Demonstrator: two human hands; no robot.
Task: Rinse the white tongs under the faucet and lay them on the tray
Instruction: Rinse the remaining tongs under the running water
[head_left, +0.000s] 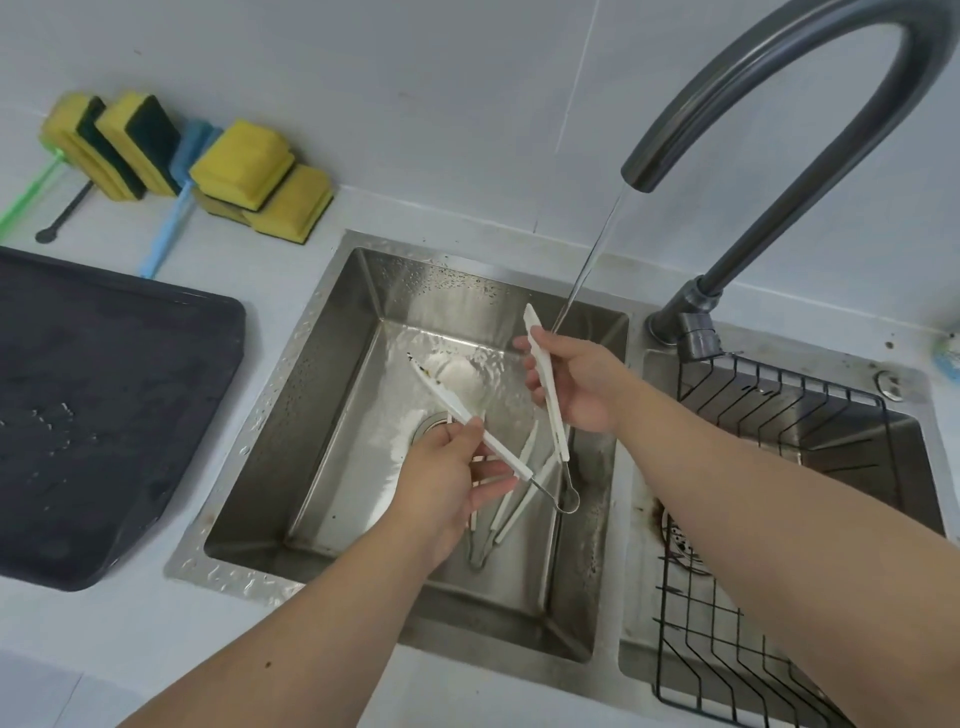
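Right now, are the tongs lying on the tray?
No, the left hand and right hand hold the tongs over the sink, away from the tray.

- Two arms show, both bare from the edge of the view down to the fingertips.
- The left forearm (311, 623) takes up the 7 o'clock part of the view. It looks broad at the edge and narrows toward the wrist.
- A small dark mole (267, 664) sits on the left forearm, at 7 o'clock from the wrist.
- The right forearm (779, 519) takes up the 4 o'clock part. It is smooth and narrows the same way.
- The left hand (447, 467) and the right hand (576, 384) are uncovered.
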